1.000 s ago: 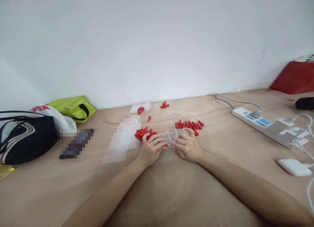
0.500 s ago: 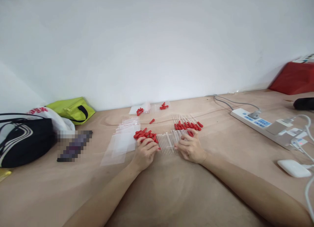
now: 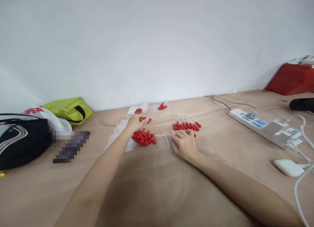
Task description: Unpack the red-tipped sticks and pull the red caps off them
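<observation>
My left hand is reached forward past the red pile, its fingers pinched on a small red rubber bulb. Just right of it, another red bulb lies on the table. Below is a pile of red bulbs. A row of thin clear tubes lies side by side to the right of the pile. At the row's right end rests my right hand, fingers curled over the tubes; what lies under them is hidden. Red ends show beside its knuckles. Behind it lie droppers, tubes fitted with red bulbs.
Clear zip bags lie left of the pile. By the wall are more bags with red bulbs. A power strip with chargers and cables stands right. Left are a black bag, a green pouch and a blurred-out object.
My left hand has moved forward from the pile and now pinches a red bulb. My right hand stays at the tubes, shifted slightly. The view has turned a little.
</observation>
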